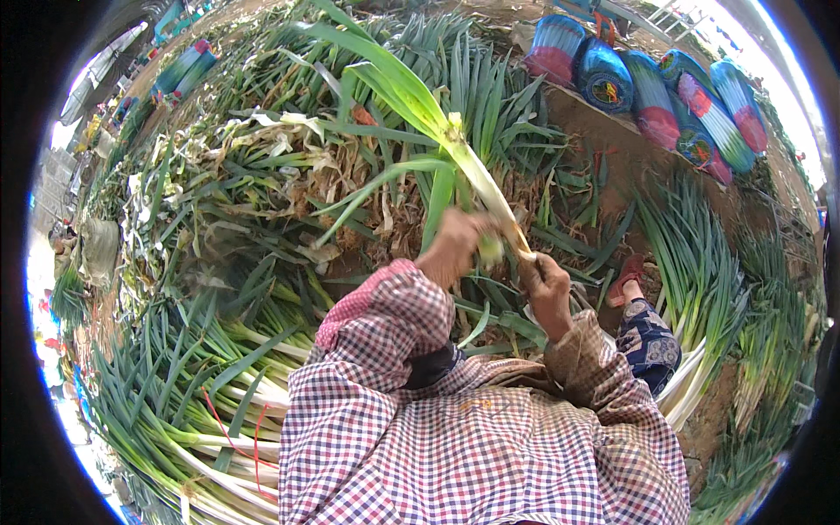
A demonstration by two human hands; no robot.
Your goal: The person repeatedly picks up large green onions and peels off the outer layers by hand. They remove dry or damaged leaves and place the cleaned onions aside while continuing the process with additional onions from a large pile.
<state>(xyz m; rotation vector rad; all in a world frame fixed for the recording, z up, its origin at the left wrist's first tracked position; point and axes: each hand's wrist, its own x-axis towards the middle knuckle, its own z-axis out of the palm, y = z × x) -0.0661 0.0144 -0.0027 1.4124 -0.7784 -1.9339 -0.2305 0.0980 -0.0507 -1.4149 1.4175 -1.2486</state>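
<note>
A large leek (482,177) slants across the middle, its green leaves towards the top and its white end low on the right. My right hand (548,289) is closed around that lower white end, which has a brown patch. Just left of the stalk, my left hand (456,243) is blurred, with its fingers bent around a hanging green leek leaf (440,200). A pale green piece (491,249) sticks out below the left fingers. Whether this piece is still joined to the stalk cannot be told.
Trimmed leeks (249,394) with red ties lie at the lower left, and more leeks (695,282) at the right. Beyond my hands are piled leeks (479,85) and peeled leaf waste (262,157). Blue and red net rolls (607,79) lie at the upper right. A foot in a red shoe (627,279) is near.
</note>
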